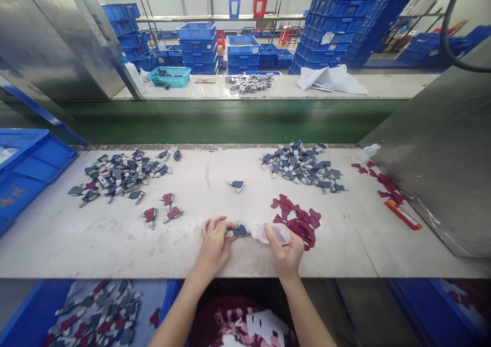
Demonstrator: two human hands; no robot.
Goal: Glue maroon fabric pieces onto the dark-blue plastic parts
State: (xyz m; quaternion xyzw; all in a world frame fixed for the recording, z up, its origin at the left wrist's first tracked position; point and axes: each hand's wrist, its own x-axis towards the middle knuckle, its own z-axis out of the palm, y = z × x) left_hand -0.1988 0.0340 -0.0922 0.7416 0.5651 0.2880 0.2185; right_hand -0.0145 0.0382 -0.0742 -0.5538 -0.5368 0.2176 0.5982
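Note:
My left hand (215,243) grips a small dark blue and grey part (238,231) just above the white table, near its front edge. In my right hand (286,250) is a translucent squeeze bottle (282,233), its narrow tip pointing left at the part. A single blue-grey part (237,185) lies farther back in the middle. Beside my right hand is a pile of maroon pieces (303,227). Blue-grey parts (299,165) are heaped behind it. To the left lie a few maroon-and-grey parts (150,215) and another large heap (118,176).
A blue crate (28,178) stands at the left edge, and a bin of parts (99,311) sits below the table. On the right are a red packet (402,214) and a metal panel (452,147). A green conveyor (238,122) runs behind.

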